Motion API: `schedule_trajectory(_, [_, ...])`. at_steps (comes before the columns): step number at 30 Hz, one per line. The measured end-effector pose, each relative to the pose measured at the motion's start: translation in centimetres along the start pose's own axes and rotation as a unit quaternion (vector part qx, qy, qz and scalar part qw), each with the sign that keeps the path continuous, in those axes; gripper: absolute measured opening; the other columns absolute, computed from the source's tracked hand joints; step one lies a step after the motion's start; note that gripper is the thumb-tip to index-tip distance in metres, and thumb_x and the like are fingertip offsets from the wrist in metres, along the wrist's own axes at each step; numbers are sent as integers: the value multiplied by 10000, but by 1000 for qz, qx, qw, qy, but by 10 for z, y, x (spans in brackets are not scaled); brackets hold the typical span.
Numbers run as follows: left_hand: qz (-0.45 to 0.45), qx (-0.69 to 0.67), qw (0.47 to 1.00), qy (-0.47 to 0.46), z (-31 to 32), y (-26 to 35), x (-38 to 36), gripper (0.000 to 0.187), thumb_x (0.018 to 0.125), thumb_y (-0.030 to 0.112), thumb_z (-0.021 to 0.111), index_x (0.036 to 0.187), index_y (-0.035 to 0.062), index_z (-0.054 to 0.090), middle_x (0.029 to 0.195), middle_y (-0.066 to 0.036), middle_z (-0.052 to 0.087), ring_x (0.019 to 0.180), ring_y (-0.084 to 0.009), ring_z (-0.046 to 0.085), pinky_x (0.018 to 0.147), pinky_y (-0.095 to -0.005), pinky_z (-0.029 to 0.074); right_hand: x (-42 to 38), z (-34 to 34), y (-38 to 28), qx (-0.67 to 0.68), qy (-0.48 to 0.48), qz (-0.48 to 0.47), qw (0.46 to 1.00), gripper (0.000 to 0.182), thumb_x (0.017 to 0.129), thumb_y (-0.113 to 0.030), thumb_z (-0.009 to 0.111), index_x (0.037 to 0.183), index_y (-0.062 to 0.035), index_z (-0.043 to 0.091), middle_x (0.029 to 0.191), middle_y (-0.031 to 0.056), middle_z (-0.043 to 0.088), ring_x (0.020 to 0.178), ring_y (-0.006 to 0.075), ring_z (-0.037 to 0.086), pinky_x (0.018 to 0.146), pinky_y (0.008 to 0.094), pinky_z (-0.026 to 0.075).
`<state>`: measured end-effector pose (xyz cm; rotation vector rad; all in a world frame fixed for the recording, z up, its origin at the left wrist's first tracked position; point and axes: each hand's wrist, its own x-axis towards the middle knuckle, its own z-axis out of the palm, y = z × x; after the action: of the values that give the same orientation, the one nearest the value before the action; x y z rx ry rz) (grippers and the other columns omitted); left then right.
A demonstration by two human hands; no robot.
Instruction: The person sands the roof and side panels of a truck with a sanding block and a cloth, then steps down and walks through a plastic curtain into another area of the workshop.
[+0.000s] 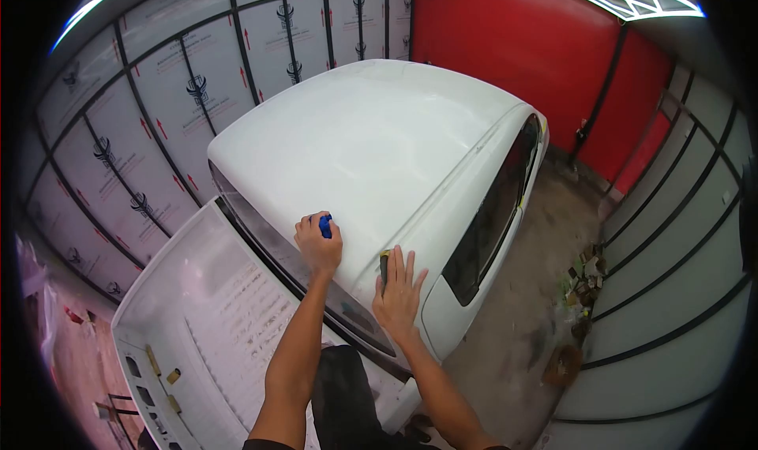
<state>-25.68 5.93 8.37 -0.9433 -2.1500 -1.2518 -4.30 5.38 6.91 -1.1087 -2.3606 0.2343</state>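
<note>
Near the rear edge of the white truck cab roof [371, 134], my left hand [318, 249] is closed around a small blue thing [325, 227], mostly hidden by the fingers. My right hand [400, 292] rests on the rear corner of the roof, its fingers stretched out and spread. Between its thumb and forefinger sits a slim black tool with a yellow end [384, 267]; the palm side is hidden. Just below both hands runs the cab's rear window [272, 253].
The white truck bed [213, 347] spreads below the cab, with a dark-clad leg [343, 395] over it. A dark side window [497, 213] is at right. Panelled walls [189, 79] and a red wall [513, 47] surround the truck. Clutter [584, 284] lies along the right wall.
</note>
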Motion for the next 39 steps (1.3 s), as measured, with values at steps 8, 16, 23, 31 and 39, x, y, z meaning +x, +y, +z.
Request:
schedule_trajectory(8, [0,-19,1000,10,-3,2,0,240,927,161,717,1159,105,737,1159,-123,667,1139,-349,606,1029,-503,472,-37,-1,-5,61,-25,11,998,808,1078,-296,572,1736,14,220,1840,158,167,1706,382,109,1346,667,65])
schedule_trajectory(16, [-6,-8,1000,21,-1,3,0,230,924,174,728,1146,115,752,1154,-115,666,1152,-337,606,1036,-485,468,-73,11,-18,86,-32,17,996,807,1078,-279,575,1724,49,218,1836,166,185,1706,404,92,1341,676,79])
schedule_trajectory(23, [-3,0,1000,19,3,2,1,230,925,180,727,1146,124,751,1143,-107,663,1135,-328,607,1024,-481,471,-32,11,0,17,-29,-25,999,831,1056,-314,613,1733,4,251,1837,170,183,1703,441,72,1326,710,71])
schedule_trajectory(31, [-5,0,1000,15,3,0,0,242,924,180,730,1159,128,751,1152,-110,667,1137,-334,610,1030,-488,471,-35,2,-4,55,-19,-58,997,844,1019,-260,657,1731,-23,273,1837,134,204,1694,447,114,1291,771,76])
schedule_trajectory(39, [6,-5,1000,17,-1,3,0,227,945,163,716,1162,107,753,1136,-112,681,1121,-330,624,1011,-479,479,-53,9,-1,45,-43,-43,997,897,985,-259,693,1734,-20,262,1833,139,218,1684,495,84,1281,789,83])
